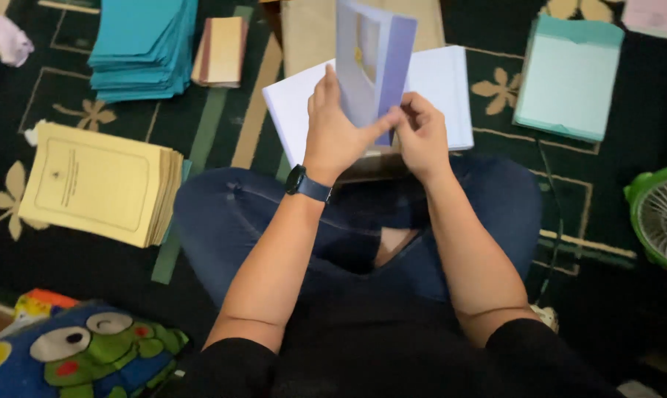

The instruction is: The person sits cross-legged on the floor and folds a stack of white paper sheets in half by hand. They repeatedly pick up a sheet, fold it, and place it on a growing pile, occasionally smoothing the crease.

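Lavender-and-white booklet [370, 63] stands upright on its lower edge, held over the person's lap, long axis vertical, spine side toward the right, cover face turned toward the left hand. Left hand [337, 133] sits flat against the cover's near face, fingers pointing up, thumb pressing its lower corner; dark watch [306, 186] on that wrist. Right hand [422, 136] is closed in a pinch on the booklet's bottom edge, just beside the left thumb, so the two hands touch or nearly touch there. Both hands equally near; the booklet rises above and away from them. Cover looks glossy, pale purple with a small yellow mark, thin, slightly bowed. Directly behind it, a stack of white sheets [440, 88] lies flat over the knees in blue jeans [223, 214]. Further out on the dark patterned carpet [613, 169]: pile of yellow booklets [97, 184] at left, teal pile [145, 48] top left, pale teal stack [569, 77] at right, green fan [661, 217] at the right edge, frog-patterned cushion [90, 354] bottom left.
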